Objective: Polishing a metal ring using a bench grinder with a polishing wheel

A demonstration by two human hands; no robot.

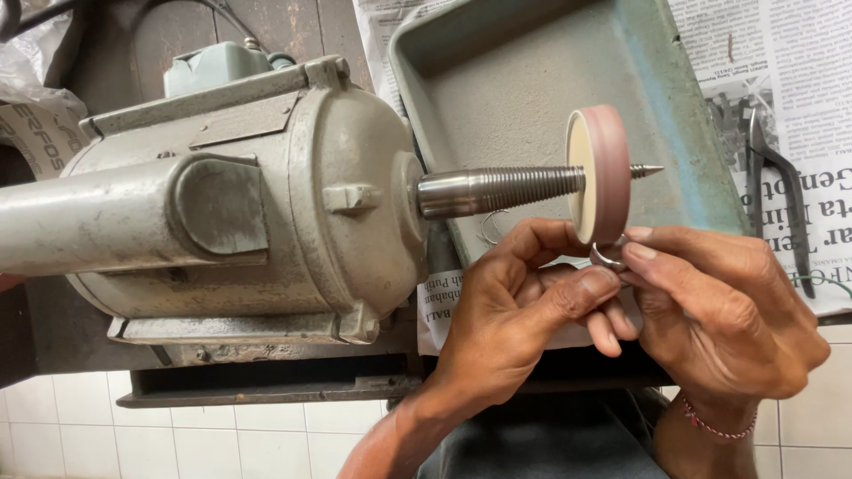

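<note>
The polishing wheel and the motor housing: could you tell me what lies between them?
In the head view, only the tapered threaded spindle spans from the motor housing to the polishing wheel; nothing else sits between.

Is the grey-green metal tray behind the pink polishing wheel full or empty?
Empty, as far as visible: the grey-green metal tray shows bare floor; the pink polishing wheel hides part.

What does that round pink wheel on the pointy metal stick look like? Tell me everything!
The wheel is a thick disc with a dusty pink rim and a cream flat face. It sits on edge, threaded onto the tapered spindle of the grey motor, whose sharp tip pokes out beyond it. Both hands press a small metal ring against its lower edge, above the green tray.
</note>
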